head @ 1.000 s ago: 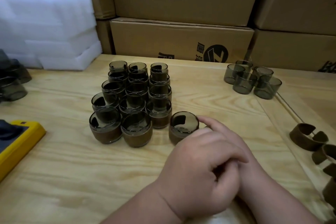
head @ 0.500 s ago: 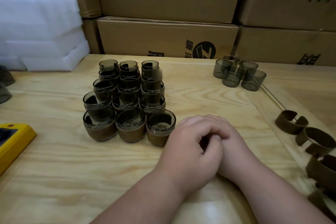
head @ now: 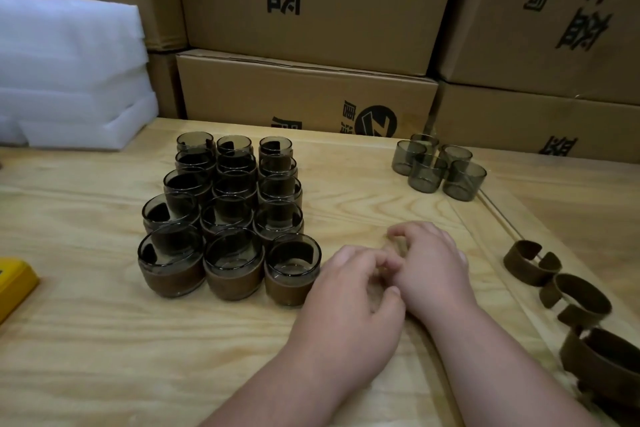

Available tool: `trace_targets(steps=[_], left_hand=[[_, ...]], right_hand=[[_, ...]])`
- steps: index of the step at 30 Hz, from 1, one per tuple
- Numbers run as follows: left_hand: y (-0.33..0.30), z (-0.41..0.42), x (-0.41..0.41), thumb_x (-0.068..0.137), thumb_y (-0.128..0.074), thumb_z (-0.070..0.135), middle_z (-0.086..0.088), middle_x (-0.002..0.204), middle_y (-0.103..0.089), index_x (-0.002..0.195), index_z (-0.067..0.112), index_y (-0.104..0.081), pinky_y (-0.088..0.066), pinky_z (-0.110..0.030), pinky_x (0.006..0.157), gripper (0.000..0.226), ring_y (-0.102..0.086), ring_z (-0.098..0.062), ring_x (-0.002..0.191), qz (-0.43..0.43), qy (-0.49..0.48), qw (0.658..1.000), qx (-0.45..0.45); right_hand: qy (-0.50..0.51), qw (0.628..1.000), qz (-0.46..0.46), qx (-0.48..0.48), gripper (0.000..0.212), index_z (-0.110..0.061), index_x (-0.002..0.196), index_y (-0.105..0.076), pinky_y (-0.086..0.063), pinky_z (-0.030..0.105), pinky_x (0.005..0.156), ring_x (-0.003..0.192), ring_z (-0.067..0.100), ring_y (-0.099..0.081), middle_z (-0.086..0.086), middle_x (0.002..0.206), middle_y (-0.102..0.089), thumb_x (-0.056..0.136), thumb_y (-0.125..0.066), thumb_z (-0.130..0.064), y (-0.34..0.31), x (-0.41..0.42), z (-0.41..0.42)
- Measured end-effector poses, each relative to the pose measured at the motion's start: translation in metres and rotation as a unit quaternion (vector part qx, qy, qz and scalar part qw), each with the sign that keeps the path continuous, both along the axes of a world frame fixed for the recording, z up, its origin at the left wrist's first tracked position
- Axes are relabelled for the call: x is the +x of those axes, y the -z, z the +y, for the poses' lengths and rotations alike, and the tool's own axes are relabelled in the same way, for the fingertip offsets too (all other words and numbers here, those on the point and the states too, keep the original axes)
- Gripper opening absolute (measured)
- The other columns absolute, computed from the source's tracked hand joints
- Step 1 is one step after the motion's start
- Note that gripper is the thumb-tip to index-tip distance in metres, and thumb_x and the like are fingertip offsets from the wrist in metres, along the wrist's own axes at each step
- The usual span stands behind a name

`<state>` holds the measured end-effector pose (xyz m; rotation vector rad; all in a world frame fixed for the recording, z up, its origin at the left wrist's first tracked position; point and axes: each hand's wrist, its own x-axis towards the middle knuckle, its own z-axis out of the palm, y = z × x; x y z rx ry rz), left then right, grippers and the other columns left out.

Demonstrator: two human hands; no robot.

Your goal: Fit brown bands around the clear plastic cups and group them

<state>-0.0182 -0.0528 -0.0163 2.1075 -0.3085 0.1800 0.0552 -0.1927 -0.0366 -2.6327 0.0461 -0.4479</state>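
Here, banded cups [head: 228,218] grouped (empty inside); bare cups [head: 438,168] apart.

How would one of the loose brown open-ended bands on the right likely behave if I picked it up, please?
The nearest loose brown split band is probably light and springy: it looks thin and holds its curve unaided. The gap in its ring suggests it would flex open under the fingers. Standing on its edge, it seems unlikely to roll away.
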Motion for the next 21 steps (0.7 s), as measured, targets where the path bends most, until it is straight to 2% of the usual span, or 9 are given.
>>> trace_targets(steps=[1, 3, 6, 9, 11, 12, 14, 18, 21], left_hand=[[0.0, 0.0, 0.0, 0.083, -0.055, 0.035, 0.027, 0.109, -0.053, 0.105, 0.042, -0.062, -0.037, -0.01, 0.096, 0.024, -0.052, 0.006, 0.102, 0.002, -0.006, 1.0, -0.003], [0.001, 0.001, 0.001, 0.088, -0.061, 0.029, 0.031, 0.11, -0.052, 0.105, 0.04, -0.064, -0.036, -0.006, 0.092, 0.02, -0.05, 0.01, 0.103, 0.005, -0.023, 0.999, -0.032], [0.0, 0.004, 0.002, 0.091, -0.067, 0.021, 0.04, 0.113, -0.05, 0.1, 0.041, -0.068, -0.042, -0.01, 0.086, 0.022, -0.057, 0.005, 0.097, 0.027, -0.052, 0.993, -0.102], [-0.001, 0.007, 0.006, 0.092, -0.067, 0.017, 0.025, 0.109, -0.065, 0.095, 0.04, -0.071, -0.045, -0.009, 0.075, 0.024, -0.065, -0.002, 0.087, 0.07, -0.056, 0.979, -0.183], [-0.003, 0.01, 0.007, 0.093, -0.066, 0.011, 0.012, 0.105, -0.073, 0.094, 0.034, -0.073, -0.048, -0.009, 0.074, 0.024, -0.068, -0.006, 0.088, 0.088, -0.044, 0.967, -0.236], [-0.005, 0.012, 0.008, 0.093, -0.066, 0.008, 0.008, 0.101, -0.075, 0.093, 0.03, -0.074, -0.051, -0.011, 0.076, 0.024, -0.069, -0.008, 0.088, 0.095, -0.033, 0.96, -0.262], [-0.008, 0.014, 0.011, 0.094, -0.063, 0.002, 0.005, 0.093, -0.077, 0.091, 0.024, -0.074, -0.055, -0.018, 0.08, 0.025, -0.071, -0.012, 0.086, 0.111, -0.011, 0.947, -0.302], [-0.011, 0.016, 0.014, 0.095, -0.06, -0.003, 0.005, 0.077, -0.074, 0.09, 0.02, -0.073, -0.054, -0.017, 0.076, 0.026, -0.067, -0.007, 0.075, 0.13, 0.005, 0.93, -0.343], [-0.011, 0.016, 0.014, 0.095, -0.059, -0.004, 0.004, 0.075, -0.072, 0.087, 0.019, -0.072, -0.053, -0.016, 0.072, 0.028, -0.065, -0.006, 0.07, 0.126, 0.011, 0.928, -0.35]], right_hand=[[0.053, 0.998, 0.017, -0.007, 0.04, -0.033, 0.125, -0.064, -0.032, 0.039, 0.104, 0.13, 0.017, -0.044, -0.009, 0.135, -0.056, 0.086, -0.057, -0.037, -0.002, 0.007, -0.002], [0.072, 0.997, 0.022, -0.024, 0.043, -0.029, 0.128, -0.063, -0.034, 0.042, 0.107, 0.131, 0.02, -0.045, -0.005, 0.136, -0.057, 0.088, -0.053, -0.038, -0.011, 0.02, -0.003], [0.093, 0.996, -0.002, -0.016, 0.044, -0.026, 0.133, -0.059, -0.038, 0.044, 0.106, 0.129, 0.026, -0.048, 0.001, 0.136, -0.056, 0.09, -0.052, -0.034, -0.006, 0.034, -0.007], [0.114, 0.992, -0.042, 0.016, 0.038, -0.025, 0.13, -0.059, -0.05, 0.041, 0.094, 0.12, 0.024, -0.054, 0.001, 0.137, -0.051, 0.093, -0.054, -0.031, -0.015, 0.054, -0.014], [0.099, 0.993, -0.064, -0.004, 0.033, -0.024, 0.127, -0.06, -0.048, 0.035, 0.079, 0.113, 0.021, -0.056, -0.001, 0.137, -0.048, 0.094, -0.056, -0.031, -0.015, 0.063, -0.014], [0.095, 0.993, -0.068, -0.019, 0.032, -0.023, 0.126, -0.061, -0.045, 0.032, 0.077, 0.113, 0.02, -0.055, -0.001, 0.137, -0.047, 0.095, -0.056, -0.03, -0.016, 0.068, -0.014], [0.093, 0.991, -0.078, -0.05, 0.033, -0.021, 0.125, -0.062, -0.045, 0.032, 0.079, 0.119, 0.021, -0.052, -0.001, 0.139, -0.044, 0.094, -0.059, -0.029, -0.019, 0.079, -0.015], [0.12, 0.988, -0.061, -0.079, 0.037, -0.02, 0.129, -0.06, -0.049, 0.045, 0.098, 0.141, 0.027, -0.04, 0.003, 0.158, -0.032, 0.094, -0.057, -0.029, -0.02, 0.095, -0.015], [0.122, 0.988, -0.043, -0.08, 0.042, -0.019, 0.133, -0.056, -0.051, 0.047, 0.096, 0.14, 0.03, -0.042, 0.004, 0.162, -0.03, 0.093, -0.054, -0.029, -0.019, 0.105, -0.015]])
